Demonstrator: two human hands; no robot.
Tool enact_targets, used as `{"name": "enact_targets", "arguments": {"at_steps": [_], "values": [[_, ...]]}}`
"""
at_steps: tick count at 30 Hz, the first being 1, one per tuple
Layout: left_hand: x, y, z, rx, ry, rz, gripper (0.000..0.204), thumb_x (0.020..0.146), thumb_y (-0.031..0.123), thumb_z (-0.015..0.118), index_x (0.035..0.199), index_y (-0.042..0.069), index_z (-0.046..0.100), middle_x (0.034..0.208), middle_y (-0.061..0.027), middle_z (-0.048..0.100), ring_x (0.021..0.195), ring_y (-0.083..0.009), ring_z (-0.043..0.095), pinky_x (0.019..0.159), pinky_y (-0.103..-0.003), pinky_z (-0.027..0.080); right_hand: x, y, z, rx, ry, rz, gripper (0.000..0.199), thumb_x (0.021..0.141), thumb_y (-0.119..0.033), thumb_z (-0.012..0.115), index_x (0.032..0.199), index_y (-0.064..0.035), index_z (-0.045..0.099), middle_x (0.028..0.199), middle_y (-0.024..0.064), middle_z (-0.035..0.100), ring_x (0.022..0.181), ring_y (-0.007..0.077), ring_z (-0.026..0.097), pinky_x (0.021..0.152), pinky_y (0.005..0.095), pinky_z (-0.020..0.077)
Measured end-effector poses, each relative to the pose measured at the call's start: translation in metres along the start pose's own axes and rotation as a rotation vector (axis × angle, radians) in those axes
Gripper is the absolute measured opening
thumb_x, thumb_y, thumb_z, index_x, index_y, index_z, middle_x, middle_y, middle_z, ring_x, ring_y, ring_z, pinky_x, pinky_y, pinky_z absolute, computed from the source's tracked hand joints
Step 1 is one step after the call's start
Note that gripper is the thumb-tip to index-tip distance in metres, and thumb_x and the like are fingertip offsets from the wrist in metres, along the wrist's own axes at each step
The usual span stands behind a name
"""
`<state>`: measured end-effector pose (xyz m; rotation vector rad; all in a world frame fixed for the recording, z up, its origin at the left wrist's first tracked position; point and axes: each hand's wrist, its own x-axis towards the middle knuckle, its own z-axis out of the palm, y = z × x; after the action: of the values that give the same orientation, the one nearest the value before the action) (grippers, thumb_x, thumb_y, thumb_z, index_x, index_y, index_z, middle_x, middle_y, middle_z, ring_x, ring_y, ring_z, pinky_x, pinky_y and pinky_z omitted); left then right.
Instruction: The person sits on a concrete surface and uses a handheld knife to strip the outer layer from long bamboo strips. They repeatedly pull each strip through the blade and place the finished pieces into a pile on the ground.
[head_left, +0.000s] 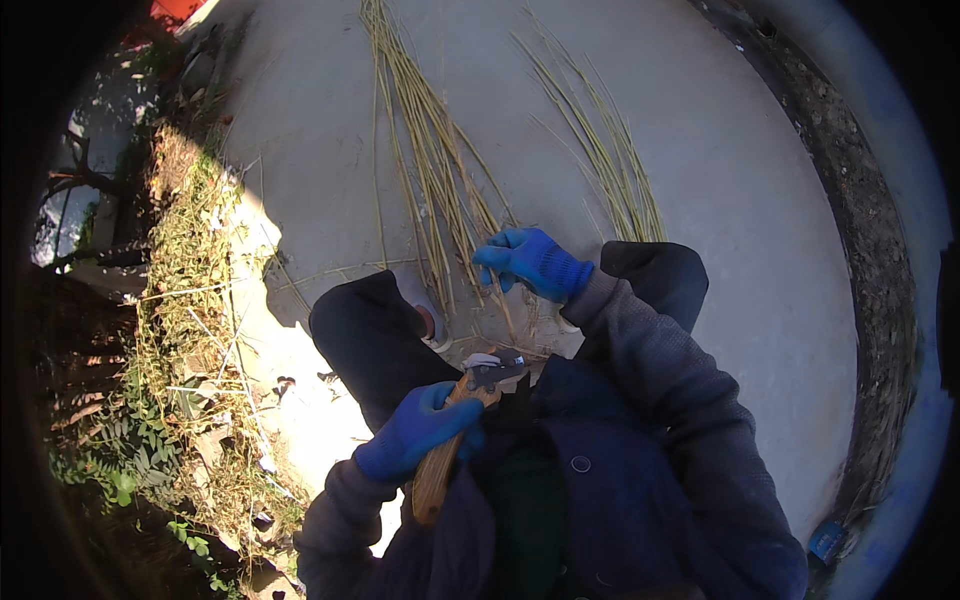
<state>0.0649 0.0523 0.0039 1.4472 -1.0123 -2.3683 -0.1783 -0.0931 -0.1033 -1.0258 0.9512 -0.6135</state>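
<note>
My left hand (420, 432), in a blue glove, grips a thick wooden handle (433, 482) close to my lap. At the handle's upper end sits a short dark metal head (497, 370), with something whitish beside it; the tool's exact kind is unclear. My right hand (530, 262), also gloved in blue, is raised between my knees with its fingers curled in. It hovers over the lower ends of a bundle of long thin stalks (425, 130). A brownish stalk passes by its fingertips, but whether they pinch it is hard to see.
A second, smaller bunch of greenish stalks (598, 135) lies at the right on the grey concrete floor (740, 190). Loose stalks cross the ground near my left knee (362, 330). Weeds and dry plant litter (190, 350) line the left side. A dirt strip (840, 200) curves along the right.
</note>
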Motion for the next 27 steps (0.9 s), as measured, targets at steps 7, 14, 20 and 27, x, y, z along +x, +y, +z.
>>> {"name": "enact_targets", "arguments": {"at_steps": [7,14,20,27], "values": [[0.004,-0.007,-0.002,-0.023,0.047,-0.018,0.038,0.097,0.033,0.065,0.114,0.001,0.058,0.082,-0.008,0.068,0.066,-0.0128,0.064,0.062,-0.027,0.053,0.009,0.007,0.02,0.059,0.051,-0.002,0.036,0.093,-0.032,0.07,0.101,0.0023,0.065,0.087,0.0091,0.071,0.07,0.0123,0.064,0.065,0.0255,0.0545],[0.011,-0.013,-0.005,-0.022,0.129,-0.001,0.039,0.096,0.031,0.065,0.116,-0.002,0.059,0.082,-0.0089,0.069,0.065,-0.0133,0.065,0.061,-0.026,0.053,0.009,0.023,0.036,0.024,0.061,0.014,0.033,0.094,-0.031,0.068,0.099,0.0018,0.064,0.084,0.0093,0.07,0.068,0.0132,0.065,0.064,0.0268,0.0556],[0.012,-0.023,-0.004,-0.009,0.122,-0.003,0.034,0.095,0.028,0.067,0.111,-0.002,0.062,0.081,-0.0081,0.07,0.065,-0.0124,0.064,0.061,-0.025,0.052,-0.016,0.031,0.048,0.038,0.103,0.032,0.029,0.095,-0.028,0.066,0.096,0.0012,0.064,0.079,0.0071,0.068,0.064,0.0126,0.062,0.059,0.0271,0.0527],[0.01,-0.029,0.005,0.06,0.119,0.011,0.03,0.095,0.026,0.067,0.108,0.0,0.064,0.081,-0.0056,0.07,0.07,-0.0094,0.064,0.064,-0.024,0.05,-0.038,0.036,0.052,0.073,0.185,0.044,0.028,0.095,-0.028,0.065,0.093,-0.0008,0.062,0.083,0.0061,0.067,0.074,0.0118,0.063,0.067,0.0266,0.0531]]}}
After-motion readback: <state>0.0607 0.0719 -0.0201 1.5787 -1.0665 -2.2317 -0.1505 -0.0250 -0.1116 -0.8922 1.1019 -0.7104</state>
